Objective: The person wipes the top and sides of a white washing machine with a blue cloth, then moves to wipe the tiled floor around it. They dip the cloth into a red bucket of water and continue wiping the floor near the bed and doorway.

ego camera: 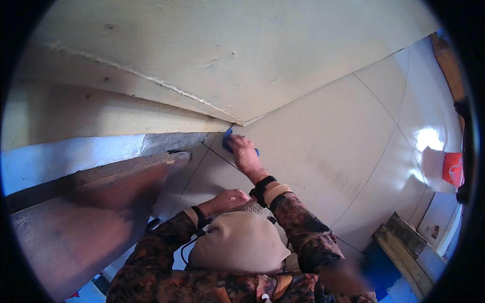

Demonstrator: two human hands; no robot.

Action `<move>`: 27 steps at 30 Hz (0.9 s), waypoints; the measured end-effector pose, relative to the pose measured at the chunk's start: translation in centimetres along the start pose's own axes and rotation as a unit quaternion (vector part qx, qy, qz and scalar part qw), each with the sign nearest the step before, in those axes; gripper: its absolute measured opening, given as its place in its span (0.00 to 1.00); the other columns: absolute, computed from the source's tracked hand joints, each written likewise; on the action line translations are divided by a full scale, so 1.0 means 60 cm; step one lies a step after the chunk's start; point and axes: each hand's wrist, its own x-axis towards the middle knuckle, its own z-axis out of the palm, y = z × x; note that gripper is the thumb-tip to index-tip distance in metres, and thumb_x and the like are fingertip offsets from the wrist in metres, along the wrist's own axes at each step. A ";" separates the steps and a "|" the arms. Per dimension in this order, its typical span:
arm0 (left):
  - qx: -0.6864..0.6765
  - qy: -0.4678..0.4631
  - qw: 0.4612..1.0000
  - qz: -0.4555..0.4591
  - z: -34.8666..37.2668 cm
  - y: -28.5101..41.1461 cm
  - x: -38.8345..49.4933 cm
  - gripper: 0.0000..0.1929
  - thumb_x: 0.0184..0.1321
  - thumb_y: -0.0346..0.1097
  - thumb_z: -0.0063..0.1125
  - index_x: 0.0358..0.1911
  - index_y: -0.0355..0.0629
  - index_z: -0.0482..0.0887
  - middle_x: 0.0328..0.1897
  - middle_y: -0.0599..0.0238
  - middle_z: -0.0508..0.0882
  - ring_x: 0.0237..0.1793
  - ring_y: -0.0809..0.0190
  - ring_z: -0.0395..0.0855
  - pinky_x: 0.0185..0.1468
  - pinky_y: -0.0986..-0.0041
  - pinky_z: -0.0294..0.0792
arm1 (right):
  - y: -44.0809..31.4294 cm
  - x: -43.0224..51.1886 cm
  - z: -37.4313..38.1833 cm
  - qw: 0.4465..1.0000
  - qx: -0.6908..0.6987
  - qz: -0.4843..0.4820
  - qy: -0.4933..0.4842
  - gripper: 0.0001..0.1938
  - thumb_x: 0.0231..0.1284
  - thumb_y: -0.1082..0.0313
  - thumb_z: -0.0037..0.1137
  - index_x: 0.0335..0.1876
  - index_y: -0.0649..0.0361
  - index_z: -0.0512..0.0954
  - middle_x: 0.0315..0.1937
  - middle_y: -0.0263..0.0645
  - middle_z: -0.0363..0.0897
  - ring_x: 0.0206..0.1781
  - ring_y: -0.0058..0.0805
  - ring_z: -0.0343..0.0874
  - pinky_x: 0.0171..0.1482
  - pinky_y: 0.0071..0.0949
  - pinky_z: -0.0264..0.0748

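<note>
My right hand [245, 151] presses a blue cloth [227, 141] against the tiled floor [322, 132], right by the corner of a cream-painted wall [246, 57]. The palm and fingers cover most of the cloth. Closer to my body, my left hand [228, 199] is held low beside a textured shoe [254, 207], its fingers curled. Nothing shows in it, though its inner side is partly hidden. Between my arms bulges the beige cloth over my knee [238, 242].
At the left a reddish-brown wooden panel [94, 219] juts toward the wall corner. On the right are a red container [451, 168], a white box [437, 216] and a worn board-like piece [405, 261]. Dark joints cross the glossy floor.
</note>
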 end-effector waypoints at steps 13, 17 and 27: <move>-0.134 0.326 0.922 -0.160 -0.070 0.032 -0.076 0.17 0.72 0.36 0.52 0.61 0.39 0.77 0.51 0.64 0.83 0.47 0.68 0.82 0.50 0.76 0.74 | -0.058 -0.128 -0.099 0.865 0.426 0.265 0.024 0.17 0.69 0.68 0.52 0.61 0.60 0.77 0.51 0.41 0.80 0.54 0.31 0.76 0.61 0.30 0.69; -0.223 0.309 0.920 0.095 -0.025 0.078 -0.034 0.26 0.68 0.30 0.57 0.70 0.45 0.68 0.62 0.60 0.77 0.60 0.60 0.77 0.61 0.67 0.72 | -0.108 -0.119 -0.059 0.826 0.528 0.187 -0.062 0.28 0.74 0.50 0.47 0.72 0.57 0.66 0.63 0.47 0.74 0.68 0.37 0.69 0.70 0.30 0.61; 0.274 0.507 0.817 -0.015 -0.089 -0.009 -0.087 0.42 0.60 0.26 0.61 0.76 0.44 0.50 0.75 0.43 0.60 0.72 0.42 0.63 0.73 0.60 0.57 | -0.019 -0.175 -0.098 0.846 0.452 0.278 -0.057 0.24 0.72 0.62 0.52 0.69 0.60 0.68 0.62 0.44 0.77 0.66 0.32 0.73 0.66 0.33 0.69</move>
